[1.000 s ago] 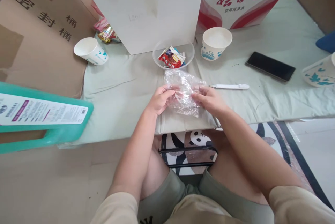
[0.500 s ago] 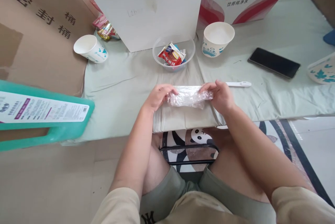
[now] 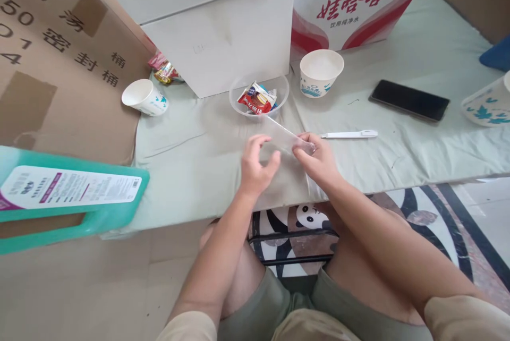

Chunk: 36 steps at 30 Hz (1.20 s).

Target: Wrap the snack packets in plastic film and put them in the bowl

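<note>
My right hand [image 3: 316, 158] pinches one end of a crumpled clear plastic film [image 3: 285, 135] above the table. From those fingers the film slants up and left to just in front of the clear plastic bowl [image 3: 235, 107]. My left hand [image 3: 257, 163] is apart from the film, below its far end, with thumb and fingers spread and nothing between them. Just right of my right hand lies a slim white plastic tool [image 3: 350, 134]; its left end is behind the hand. Inside the bowl are wrapped snacks [image 3: 258, 99], one in a red packet.
Paper cups [image 3: 321, 73] [image 3: 145, 97] [image 3: 490, 102] and a black phone [image 3: 410, 99] are on the cloth-covered table [image 3: 191, 171]. White cartons [image 3: 239, 27] and a red-and-white carton [image 3: 354, 17] stand behind. At left are a brown carton [image 3: 71, 107] and a green jug [image 3: 131, 208].
My left hand has let go of the film and opened. The film, formerly stretched level between both hands, now slants from my right hand alone. The camera view has shifted slightly.
</note>
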Each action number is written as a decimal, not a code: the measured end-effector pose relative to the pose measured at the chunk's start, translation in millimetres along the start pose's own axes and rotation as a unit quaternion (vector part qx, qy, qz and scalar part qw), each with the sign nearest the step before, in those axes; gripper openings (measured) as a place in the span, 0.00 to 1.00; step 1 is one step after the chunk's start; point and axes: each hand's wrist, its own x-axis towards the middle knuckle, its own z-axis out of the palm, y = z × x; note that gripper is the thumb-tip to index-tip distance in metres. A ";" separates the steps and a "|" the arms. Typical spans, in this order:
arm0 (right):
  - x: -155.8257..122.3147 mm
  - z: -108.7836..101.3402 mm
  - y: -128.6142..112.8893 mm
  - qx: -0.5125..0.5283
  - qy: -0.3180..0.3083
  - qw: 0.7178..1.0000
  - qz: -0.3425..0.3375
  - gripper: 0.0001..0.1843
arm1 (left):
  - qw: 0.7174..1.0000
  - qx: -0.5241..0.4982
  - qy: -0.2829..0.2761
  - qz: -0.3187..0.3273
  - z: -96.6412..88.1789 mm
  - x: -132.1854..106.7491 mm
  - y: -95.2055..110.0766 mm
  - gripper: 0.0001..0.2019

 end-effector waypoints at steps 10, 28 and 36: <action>3.2 4.4 10.8 0.084 -0.011 0.996 -0.007 0.17 | 0.931 -0.277 -0.105 -0.212 15.6 8.2 1.3 0.22; 52.1 -45.8 -9.6 0.245 0.075 0.963 0.080 0.10 | 0.972 0.196 -0.099 0.086 91.2 179.9 87.2 0.14; 63.6 -53.7 -11.7 0.259 0.086 0.957 0.096 0.07 | 0.916 0.317 -0.240 0.050 156.3 234.2 83.6 0.06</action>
